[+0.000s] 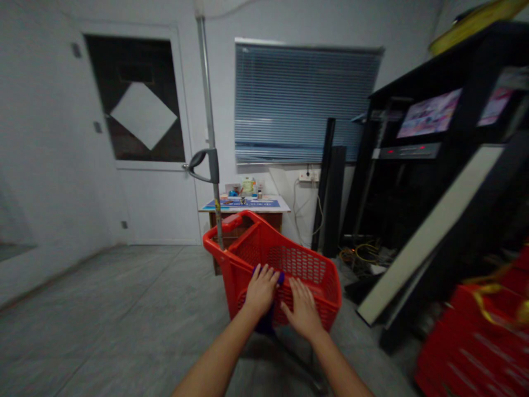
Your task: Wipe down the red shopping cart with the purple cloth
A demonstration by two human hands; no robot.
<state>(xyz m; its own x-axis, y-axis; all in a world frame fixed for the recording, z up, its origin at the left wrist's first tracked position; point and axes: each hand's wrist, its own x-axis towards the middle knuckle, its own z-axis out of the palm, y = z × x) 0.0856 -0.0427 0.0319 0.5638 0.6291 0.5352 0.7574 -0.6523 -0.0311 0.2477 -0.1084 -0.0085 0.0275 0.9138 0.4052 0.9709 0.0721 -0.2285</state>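
A red plastic shopping cart (243,251) with perforated basket walls stands in front of me, turned at an angle. My left hand (261,292) lies over the near rim of its basket, gripping a purple cloth (266,321) there. Part of the cloth shows past the fingers, and a darker length hangs outside the basket wall. To its right, my right hand (305,311) rests at the same rim with thumb and fingers apart, holding nothing that I can see. A metal pole with a grey handle (214,165) rises behind the cart's push bar.
Behind the cart is a small table (285,205) with bottles and small items. Long boards (430,237) lean against a black rack (467,60) on the right, with cables (366,253) on the floor. Red bags (475,342) stand at lower right. A white door (159,204) is at left.
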